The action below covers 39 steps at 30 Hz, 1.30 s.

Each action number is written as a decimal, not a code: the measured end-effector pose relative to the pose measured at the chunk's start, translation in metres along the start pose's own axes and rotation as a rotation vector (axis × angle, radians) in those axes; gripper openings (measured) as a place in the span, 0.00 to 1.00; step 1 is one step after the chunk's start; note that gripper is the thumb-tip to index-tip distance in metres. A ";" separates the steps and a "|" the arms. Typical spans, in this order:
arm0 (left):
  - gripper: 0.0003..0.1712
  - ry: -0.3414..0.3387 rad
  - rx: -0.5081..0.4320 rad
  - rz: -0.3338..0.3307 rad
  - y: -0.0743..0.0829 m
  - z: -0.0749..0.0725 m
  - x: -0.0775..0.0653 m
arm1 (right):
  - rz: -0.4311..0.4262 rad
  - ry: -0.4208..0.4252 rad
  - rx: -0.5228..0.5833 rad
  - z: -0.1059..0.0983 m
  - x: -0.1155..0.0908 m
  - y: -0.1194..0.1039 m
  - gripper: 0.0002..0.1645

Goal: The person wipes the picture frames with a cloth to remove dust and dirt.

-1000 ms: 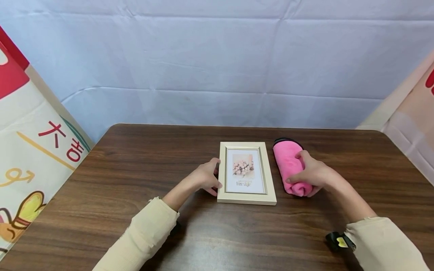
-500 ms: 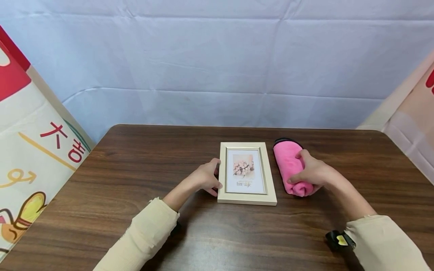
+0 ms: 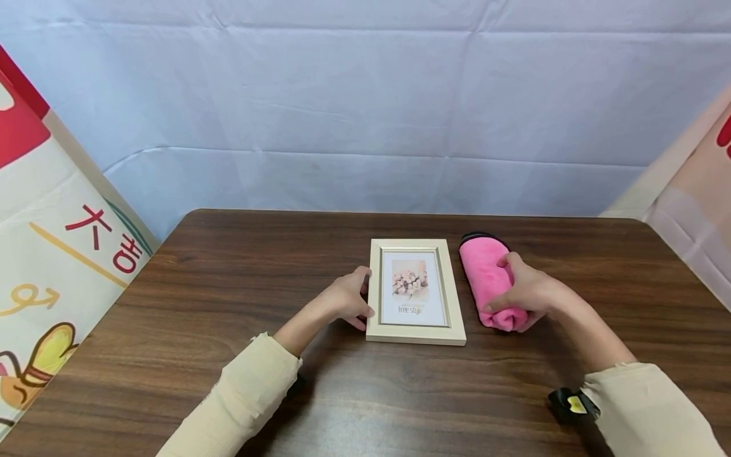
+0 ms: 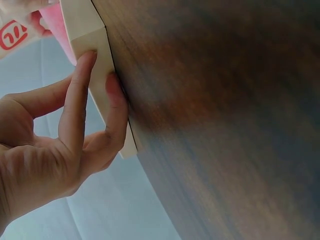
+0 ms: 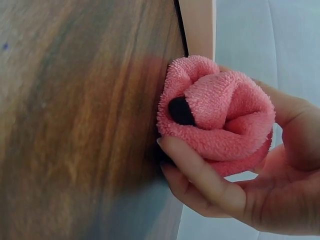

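Note:
A cream picture frame (image 3: pixel 414 289) lies flat on the brown wooden table, a flower picture inside its white mat. My left hand (image 3: pixel 347 297) is at the frame's left side. In the left wrist view, extended fingers (image 4: pixel 75 105) touch its side edge. Right of the frame lies a rolled pink towel (image 3: pixel 484 270) with black trim. My right hand (image 3: pixel 530 292) grips it from the right, thumb over the top and other fingers around the far side. The towel's spiral end (image 5: pixel 215 115) fills the middle of the right wrist view, fingers curled beneath it.
A pale fabric backdrop (image 3: pixel 342 114) hangs behind the table (image 3: pixel 228 273). At the left hangs a printed sheet (image 3: pixel 57 254) with red characters and drawings. A black strap with a yellow patch (image 3: pixel 573 405) shows by the right sleeve.

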<state>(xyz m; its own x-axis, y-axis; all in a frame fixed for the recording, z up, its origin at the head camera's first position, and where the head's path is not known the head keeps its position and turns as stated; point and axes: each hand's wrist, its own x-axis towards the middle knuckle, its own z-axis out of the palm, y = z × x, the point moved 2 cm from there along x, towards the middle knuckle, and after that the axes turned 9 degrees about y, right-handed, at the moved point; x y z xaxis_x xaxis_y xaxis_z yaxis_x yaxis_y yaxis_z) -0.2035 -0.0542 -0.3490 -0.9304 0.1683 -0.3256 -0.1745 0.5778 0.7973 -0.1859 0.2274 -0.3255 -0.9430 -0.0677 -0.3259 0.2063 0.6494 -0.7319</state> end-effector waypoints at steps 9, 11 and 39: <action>0.45 -0.005 0.001 0.006 0.001 -0.001 0.000 | -0.014 -0.001 -0.030 0.000 0.001 0.002 0.66; 0.45 -0.007 0.000 0.010 0.001 -0.001 0.001 | -0.015 -0.003 -0.040 0.000 0.001 0.002 0.66; 0.42 0.001 0.002 0.035 0.000 0.000 -0.002 | -0.017 -0.035 0.059 -0.002 0.001 0.006 0.59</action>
<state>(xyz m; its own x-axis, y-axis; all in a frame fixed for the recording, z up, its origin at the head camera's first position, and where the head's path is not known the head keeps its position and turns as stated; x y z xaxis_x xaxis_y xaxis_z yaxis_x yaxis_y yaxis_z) -0.2019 -0.0542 -0.3489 -0.9363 0.1877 -0.2969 -0.1410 0.5733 0.8071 -0.1865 0.2331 -0.3292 -0.9370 -0.1057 -0.3331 0.2063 0.6019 -0.7715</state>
